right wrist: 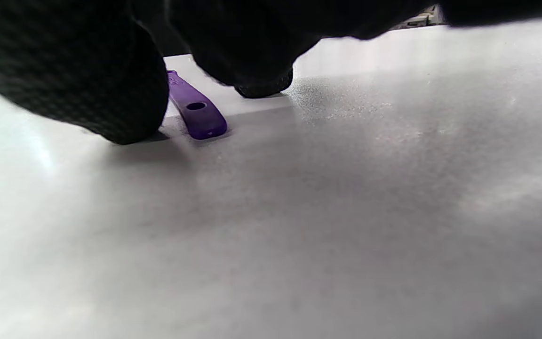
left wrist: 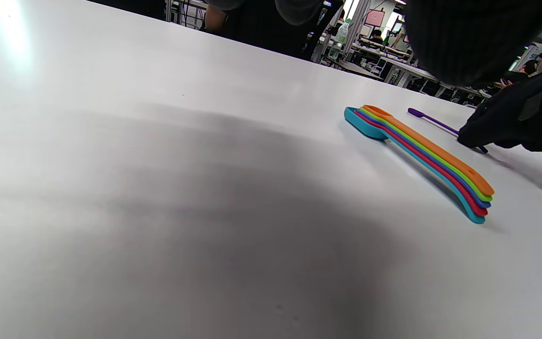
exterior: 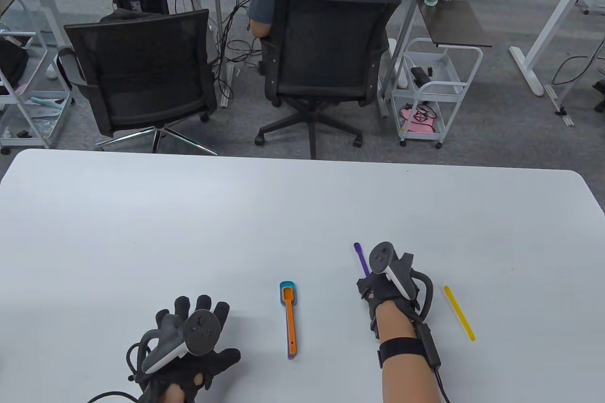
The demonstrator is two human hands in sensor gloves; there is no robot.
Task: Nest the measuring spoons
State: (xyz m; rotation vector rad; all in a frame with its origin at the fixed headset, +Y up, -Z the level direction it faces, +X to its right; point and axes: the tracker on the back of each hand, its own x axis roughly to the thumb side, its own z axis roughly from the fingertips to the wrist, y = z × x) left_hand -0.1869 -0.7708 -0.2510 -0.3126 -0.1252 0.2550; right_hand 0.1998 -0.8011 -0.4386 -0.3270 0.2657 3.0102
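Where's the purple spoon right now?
In the table view the purple spoon lies on the table right of the nested stack, its near end under the right hand; the yellow spoon lies farther right.

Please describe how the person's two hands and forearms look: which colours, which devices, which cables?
Both the left hand and the right hand wear black sensor gloves. A dark grey and white tracker, shaped like a VR controller, sits on the back of each. The forearms are bare, no sleeves. The right forearm has a black wrist strap, and black cables loop from both gloves.
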